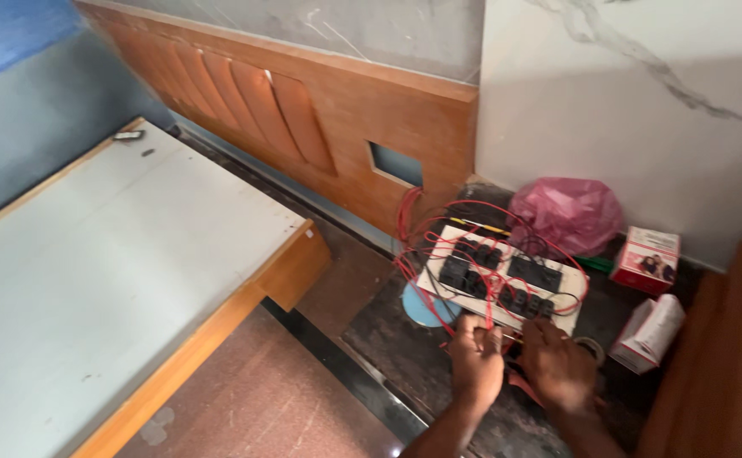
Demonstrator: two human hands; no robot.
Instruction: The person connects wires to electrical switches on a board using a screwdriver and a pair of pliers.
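- Both hands work at the near edge of a white switch plate [500, 284] lying face down on a dark stone ledge [405, 348]; the left hand [476, 360] is closed, fingers curled around what appears to be a red wire [481, 326], though the exact pinch is blurred.
- The right hand [557, 366] rests knuckles up just beside it, fingers bent toward the same edge of the plate; whether it holds a wire or a tool cannot be told from this view.
- The plate's back carries several black switch modules [473, 276], and red wiring already loops from module to module and arcs over the plate, so much of the wiring looks to be in place.
- A bundle of red cable [405, 216] runs from the plate toward the wooden wall panel [345, 127], where a rectangular cut-out [395, 163] stands open; the plate is not yet mounted there.
- Judged from this, connections at the near edge are unfinished, and fitting the plate into the panel remains.
- Behind the plate sits a pink plastic bag [566, 212]; two small cartons [647, 261] lie to the right, near the marble-patterned wall [625, 102].
- A grey-topped bench with wood edging [117, 271] stands well apart on the left.
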